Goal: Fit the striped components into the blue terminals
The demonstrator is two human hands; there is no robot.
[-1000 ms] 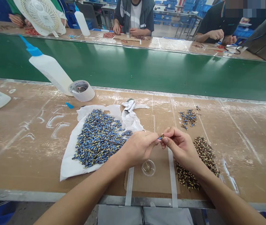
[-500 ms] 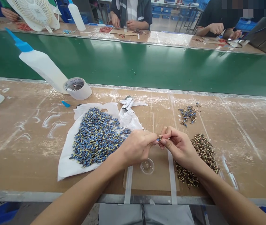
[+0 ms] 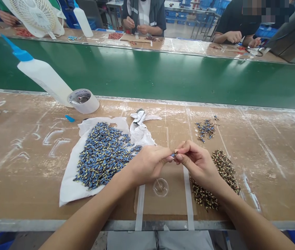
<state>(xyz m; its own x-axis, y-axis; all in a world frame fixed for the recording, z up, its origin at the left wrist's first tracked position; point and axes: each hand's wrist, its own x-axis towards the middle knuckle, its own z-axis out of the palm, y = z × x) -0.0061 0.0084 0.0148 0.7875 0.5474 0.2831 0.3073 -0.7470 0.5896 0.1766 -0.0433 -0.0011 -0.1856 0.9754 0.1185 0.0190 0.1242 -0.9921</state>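
Between my two hands is a small blue-and-dark piece [image 3: 174, 155], pinched at its left by my left hand [image 3: 151, 161] and at its right by my right hand [image 3: 195, 161]. Both hands are closed at the fingertips, which nearly meet. To the left, a heap of small blue, yellow and black pieces [image 3: 103, 156] lies on a white sheet [image 3: 68, 189]. Under my right forearm spreads a pile of small black-and-cream curved pieces [image 3: 222, 170]. Beyond that hand sits a little group of blue-and-dark pieces [image 3: 206, 129]. A clear round cup [image 3: 160, 187] with a thin stick stands below my hands.
A white squeeze bottle [image 3: 43, 76] leans by a tape roll [image 3: 83, 101]. Crumpled white paper [image 3: 141, 128] lies beyond the heap. A green belt [image 3: 147, 74] separates my bench from another, where a fan [image 3: 34, 15] stands and several people work with their hands.
My hands keep the same pinch on the small piece, almost unmoved. The whole view has shifted slightly. Across the belt, one person's hand has risen a little.
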